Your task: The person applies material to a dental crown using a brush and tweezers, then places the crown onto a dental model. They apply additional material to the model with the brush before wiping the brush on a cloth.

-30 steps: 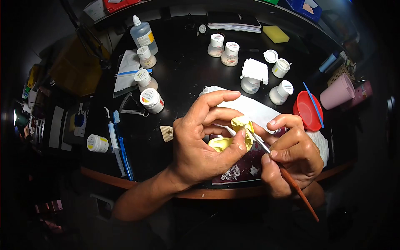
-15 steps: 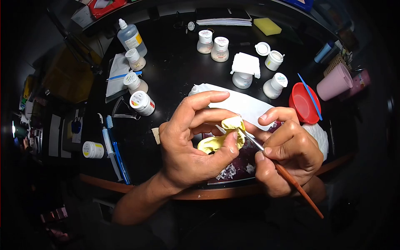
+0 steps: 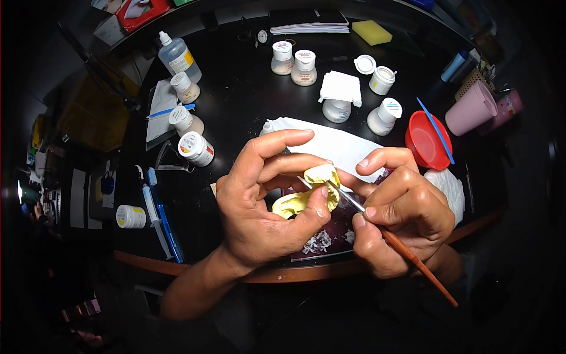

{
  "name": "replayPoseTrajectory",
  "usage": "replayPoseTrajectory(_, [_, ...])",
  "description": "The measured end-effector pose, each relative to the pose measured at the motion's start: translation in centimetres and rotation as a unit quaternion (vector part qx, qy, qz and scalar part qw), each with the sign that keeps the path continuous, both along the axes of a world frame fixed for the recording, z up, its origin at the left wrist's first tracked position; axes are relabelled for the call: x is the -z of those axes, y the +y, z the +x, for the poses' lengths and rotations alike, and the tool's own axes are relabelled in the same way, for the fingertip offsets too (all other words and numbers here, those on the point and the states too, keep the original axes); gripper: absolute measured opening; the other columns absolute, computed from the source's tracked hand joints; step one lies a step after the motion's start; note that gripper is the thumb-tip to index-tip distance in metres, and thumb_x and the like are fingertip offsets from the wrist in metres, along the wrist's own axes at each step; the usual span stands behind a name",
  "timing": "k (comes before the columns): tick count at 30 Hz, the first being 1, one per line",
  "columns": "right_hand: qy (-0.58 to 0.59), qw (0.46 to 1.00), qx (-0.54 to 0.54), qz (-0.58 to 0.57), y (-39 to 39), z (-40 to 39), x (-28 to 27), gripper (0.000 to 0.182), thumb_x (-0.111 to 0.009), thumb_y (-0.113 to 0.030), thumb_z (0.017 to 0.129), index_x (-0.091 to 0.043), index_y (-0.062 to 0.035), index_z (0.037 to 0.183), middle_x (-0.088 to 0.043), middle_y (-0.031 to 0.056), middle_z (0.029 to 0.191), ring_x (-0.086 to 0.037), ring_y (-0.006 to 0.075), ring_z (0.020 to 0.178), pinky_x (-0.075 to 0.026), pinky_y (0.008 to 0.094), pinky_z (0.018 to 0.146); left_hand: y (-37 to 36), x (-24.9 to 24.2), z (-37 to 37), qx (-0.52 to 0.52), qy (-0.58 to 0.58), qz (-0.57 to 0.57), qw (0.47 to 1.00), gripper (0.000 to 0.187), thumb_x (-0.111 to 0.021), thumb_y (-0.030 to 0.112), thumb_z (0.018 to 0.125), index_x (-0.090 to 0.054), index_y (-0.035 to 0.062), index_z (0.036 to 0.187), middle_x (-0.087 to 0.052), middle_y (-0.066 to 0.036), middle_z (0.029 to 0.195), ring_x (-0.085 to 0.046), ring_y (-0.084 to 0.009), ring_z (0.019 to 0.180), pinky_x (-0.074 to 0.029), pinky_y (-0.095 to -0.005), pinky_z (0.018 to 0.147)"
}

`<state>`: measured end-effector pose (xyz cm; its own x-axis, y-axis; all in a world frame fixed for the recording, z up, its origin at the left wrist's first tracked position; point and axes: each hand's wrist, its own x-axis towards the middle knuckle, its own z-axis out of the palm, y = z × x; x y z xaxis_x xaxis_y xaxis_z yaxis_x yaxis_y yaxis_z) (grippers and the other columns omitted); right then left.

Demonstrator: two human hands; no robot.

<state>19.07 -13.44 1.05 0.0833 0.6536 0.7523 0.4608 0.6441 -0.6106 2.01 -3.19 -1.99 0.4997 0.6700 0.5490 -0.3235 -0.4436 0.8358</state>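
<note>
A pale yellow curved moulded piece (image 3: 289,205), like a dental cast, is pinched between the thumb and fingers of my left hand (image 3: 265,206). My right hand (image 3: 407,212) grips a thin tool with a reddish-brown wooden handle (image 3: 413,256) and a metal shaft. The tool's tip touches the upper part of the yellow piece, close to my left thumb. Below both hands lies a dark red slab (image 3: 339,239) with white crumbs on it. Part of the yellow piece is hidden behind my left thumb.
Small lidded jars (image 3: 196,148) stand on the left, others (image 3: 303,68) at the back. White paper (image 3: 336,141) lies behind my hands. At the right are a red bowl (image 3: 425,144) with a blue stick and a pink cup (image 3: 471,110). Brushes (image 3: 165,221) lie at the left.
Both hands, with the yellow piece and the tool, appear slightly further left. The whole table has also shifted left and a little up in the view. Both grips look the same.
</note>
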Motion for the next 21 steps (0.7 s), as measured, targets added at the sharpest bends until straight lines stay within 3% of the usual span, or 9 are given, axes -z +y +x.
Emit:
replayPoseTrajectory(8, [0.001, 1.0, -0.001, -0.005, -0.05, -0.07, 0.02, 0.019, -0.074, 0.009, 0.067, -0.064, -0.0017, 0.078, -0.063, 0.006, 0.072, -0.069, 0.03, 0.086, -0.059, 0.04, 0.085, -0.09, -0.16, -0.01, -0.002, 0.003, -0.011, 1.0, 0.057, -0.078, -0.005, 0.081, -0.055, -0.0069, 0.133, -0.078, -0.016, 0.104, -0.078, -0.0175, 0.093, -0.062, -0.0253, 0.083])
replayPoseTrajectory(11, [-0.002, 1.0, -0.003, -0.011, -0.13, 0.05, 0.01, 0.019, -0.075, 0.009, 0.067, -0.064, -0.0016, 0.078, -0.063, 0.006, 0.073, -0.069, 0.0303, 0.087, -0.059, 0.0398, 0.085, 0.16, -0.69, -0.71, 0.031, 0.059, 0.026, 0.997, 0.062, -0.073, -0.01, 0.086, -0.044, -0.0087, 0.141, -0.074, -0.024, 0.111, -0.076, -0.0235, 0.104, -0.061, -0.0288, 0.092])
replayPoseTrajectory(17, [0.009, 1.0, -0.001, -0.009, -0.09, -0.09, 0.11, 0.019, -0.073, 0.01, 0.068, -0.062, -0.0017, 0.079, -0.063, 0.0059, 0.071, -0.069, 0.0263, 0.08, -0.059, 0.0411, 0.087, 0.01, -0.91, -0.66, 0.028, 0.065, 0.012, 0.997, 0.061, -0.073, -0.01, 0.087, -0.044, -0.0082, 0.141, -0.075, -0.023, 0.111, -0.076, -0.0228, 0.103, -0.062, -0.0289, 0.092])
replayPoseTrajectory(18, [0.012, 1.0, -0.002, -0.009, -0.09, -0.08, 0.15, 0.019, -0.073, 0.01, 0.068, -0.062, -0.0018, 0.078, -0.063, 0.0059, 0.07, -0.069, 0.0251, 0.078, -0.059, 0.0415, 0.087, -0.11, -0.9, -0.48, 0.023, 0.049, -0.02, 0.998, 0.059, -0.074, -0.009, 0.086, -0.047, -0.0077, 0.139, -0.075, -0.021, 0.108, -0.076, -0.0201, 0.099, -0.062, -0.0271, 0.087])
replayPoseTrajectory(20, [0.018, 0.999, -0.016, -0.027, -0.23, 0.06, 0.41, 0.018, -0.068, 0.011, 0.072, -0.059, -0.0012, 0.083, -0.061, 0.0069, 0.074, -0.065, 0.0264, 0.088, -0.061, 0.044, 0.09, -0.4, -0.84, -0.05, 0.013, 0.016, -0.083, 0.996, 0.056, -0.076, -0.007, 0.084, -0.053, -0.0067, 0.134, -0.077, -0.016, 0.102, -0.076, -0.0147, 0.091, -0.063, -0.0236, 0.078])
replayPoseTrajectory(21, [0.02, 0.998, -0.029, -0.044, -0.48, 0.31, 0.71, 0.018, -0.065, 0.012, 0.075, -0.058, -0.0004, 0.087, -0.059, 0.0079, 0.078, -0.062, 0.0288, 0.1, -0.064, 0.0462, 0.092, -0.38, -0.87, -0.06, 0.015, 0.019, -0.091, 0.996, 0.055, -0.076, -0.007, 0.084, -0.053, -0.0066, 0.135, -0.077, -0.016, 0.102, -0.076, -0.0147, 0.091, -0.063, -0.0237, 0.078])
